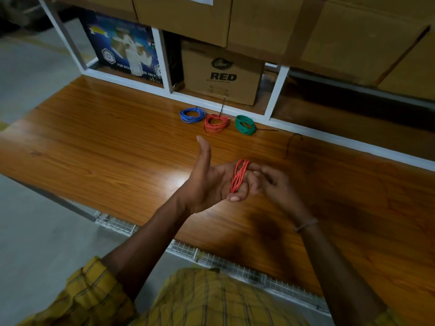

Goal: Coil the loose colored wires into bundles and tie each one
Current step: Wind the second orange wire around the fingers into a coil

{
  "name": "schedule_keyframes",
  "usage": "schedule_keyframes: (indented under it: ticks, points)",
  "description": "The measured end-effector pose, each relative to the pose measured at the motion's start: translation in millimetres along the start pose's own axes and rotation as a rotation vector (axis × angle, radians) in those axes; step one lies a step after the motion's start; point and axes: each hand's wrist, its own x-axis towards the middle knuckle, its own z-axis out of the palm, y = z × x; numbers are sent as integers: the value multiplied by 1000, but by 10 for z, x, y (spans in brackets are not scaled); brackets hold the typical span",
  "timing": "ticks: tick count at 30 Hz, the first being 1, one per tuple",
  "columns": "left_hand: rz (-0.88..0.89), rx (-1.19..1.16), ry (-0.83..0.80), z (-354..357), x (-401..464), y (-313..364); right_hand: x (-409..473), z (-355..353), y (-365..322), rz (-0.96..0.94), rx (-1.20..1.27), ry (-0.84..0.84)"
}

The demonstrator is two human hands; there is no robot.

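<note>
Dim indoor shot, low contrast overall. Main light from above/front: a bright glare patch on the glossy wooden table top (122, 137), just below the left hand (207, 182). Soft dark shadows of the arms fall on the wood toward the near right. Right hand (273, 182) shows motion blur, fingers smeared; left hand sharper. Cardboard boxes (329, 31) at top are murky, w/ deep shadow under the shelf at far right. Wide-angle distortion: table edges & white shelf frame (280, 90) bow and lean near the borders. Corners darker, slightly soft.
</note>
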Motion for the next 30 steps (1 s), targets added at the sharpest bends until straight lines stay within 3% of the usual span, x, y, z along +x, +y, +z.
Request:
schedule_keyframes:
  ticks: [4,7,9,18,22,30]
  points:
    - [82,-140,101,-59,40,-23,-325,315,14,-20,-59,-114]
    - [90,-121,238,-122,69,-122,-496,395,-72,-138,-424,-270]
    - [71,-100,328,-173,112,-243,-530,366,-138,-149,-495,-319]
    - [-39,323,585,11,310,-416,-526,172,-370,52,-697,-235]
    - [-68,486,542,-56,274,-449,-563,-16,-540,155,-686,-179]
    - [-168,561,407,-108,141,-345,-476,-405,-719,105,-367,-166]
